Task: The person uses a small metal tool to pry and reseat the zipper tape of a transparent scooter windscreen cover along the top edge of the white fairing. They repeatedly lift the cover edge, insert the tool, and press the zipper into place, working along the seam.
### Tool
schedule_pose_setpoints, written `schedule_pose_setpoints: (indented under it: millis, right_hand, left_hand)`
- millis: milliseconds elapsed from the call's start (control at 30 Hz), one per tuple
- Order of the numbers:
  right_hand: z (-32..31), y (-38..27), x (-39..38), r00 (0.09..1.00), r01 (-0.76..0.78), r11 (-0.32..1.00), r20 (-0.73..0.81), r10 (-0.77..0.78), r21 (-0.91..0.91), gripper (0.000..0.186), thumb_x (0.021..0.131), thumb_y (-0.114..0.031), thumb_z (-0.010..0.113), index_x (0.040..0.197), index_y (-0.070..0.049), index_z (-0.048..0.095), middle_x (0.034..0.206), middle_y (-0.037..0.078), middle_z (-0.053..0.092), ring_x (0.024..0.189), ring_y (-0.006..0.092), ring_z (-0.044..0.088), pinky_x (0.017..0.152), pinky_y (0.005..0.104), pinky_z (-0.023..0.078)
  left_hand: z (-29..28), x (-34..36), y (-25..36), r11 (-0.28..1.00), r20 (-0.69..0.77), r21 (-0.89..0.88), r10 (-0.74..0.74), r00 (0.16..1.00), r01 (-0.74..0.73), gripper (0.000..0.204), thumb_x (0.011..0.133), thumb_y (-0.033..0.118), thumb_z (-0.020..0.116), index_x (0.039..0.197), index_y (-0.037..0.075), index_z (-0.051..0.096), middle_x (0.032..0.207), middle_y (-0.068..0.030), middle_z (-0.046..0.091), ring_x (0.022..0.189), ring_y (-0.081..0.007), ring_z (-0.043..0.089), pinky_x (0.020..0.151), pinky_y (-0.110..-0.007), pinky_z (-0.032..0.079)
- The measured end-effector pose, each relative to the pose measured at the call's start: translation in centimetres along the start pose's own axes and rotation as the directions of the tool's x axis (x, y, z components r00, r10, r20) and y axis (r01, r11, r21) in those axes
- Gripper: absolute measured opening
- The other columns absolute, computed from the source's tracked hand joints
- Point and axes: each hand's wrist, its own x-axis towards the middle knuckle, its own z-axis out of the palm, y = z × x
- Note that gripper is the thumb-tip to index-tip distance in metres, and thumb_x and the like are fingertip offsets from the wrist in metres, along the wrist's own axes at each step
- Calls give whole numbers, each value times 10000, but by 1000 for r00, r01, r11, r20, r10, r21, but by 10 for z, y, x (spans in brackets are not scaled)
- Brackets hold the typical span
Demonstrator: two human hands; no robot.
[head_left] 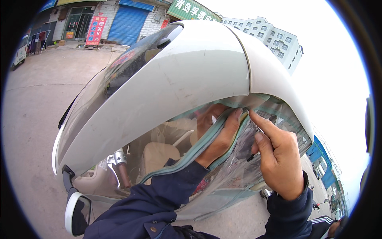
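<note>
A clear plastic side curtain (232, 165) with pale green edging hangs beneath the white roof of a small covered vehicle. Its zipper (187, 153) is parted, and my left hand (223, 137) reaches through the gap. The left thumb presses on the zippered edge near the top, with the other fingers behind the plastic. My right hand (280, 153) is just right of it, index finger stretched to the zipper's upper end. Its thumb and remaining fingers are curled in around something small; a dark tip (251, 157) shows below them, too little to name.
A handlebar grip with a brake lever (116, 165) and a beige seat (159, 157) are inside the vehicle. A side mirror (78, 214) sticks out at lower left. Shopfronts with a blue shutter (129, 23) stand beyond the paved ground. Another person's dark striped sleeve (322, 221) shows at lower right.
</note>
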Motion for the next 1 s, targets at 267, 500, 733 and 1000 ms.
schedule_pose_setpoints:
  millis: [267,500,733,1000]
  right_hand:
    - [-6,15,9,985,-168,943,84,150,288,372,1003,21,522,1339,71,676,801,108,696,721,129,626,706,260,508]
    - [-10,11,18,998,-7,994,58,1,108,359,998,3,527,1310,87,683,848,118,727,722,158,649,710,298,545]
    - [-8,25,27,983,-183,789,124,136,587,289,937,9,519,1107,145,709,760,319,671,711,328,731,695,402,594]
    - [-2,25,24,966,254,890,60,-250,-379,188,772,-79,692,881,49,777,794,278,709,781,426,742,745,436,617]
  left_hand:
    - [0,4,5,979,-31,145,149,988,-143,138,972,80,704,1056,-29,709,904,-144,745,806,-210,714,745,-343,543]
    - [1,5,5,999,-67,-26,45,997,-47,78,964,24,721,1010,-38,723,858,-84,742,767,-131,668,697,-284,511]
    - [0,6,6,979,-61,143,157,986,-147,205,992,51,693,1180,-30,693,1100,-106,754,979,-160,689,884,-283,524]
    - [-9,17,-7,991,-125,125,53,991,-37,338,994,120,695,1280,-56,659,1222,-175,727,1096,-254,694,1031,-373,513]
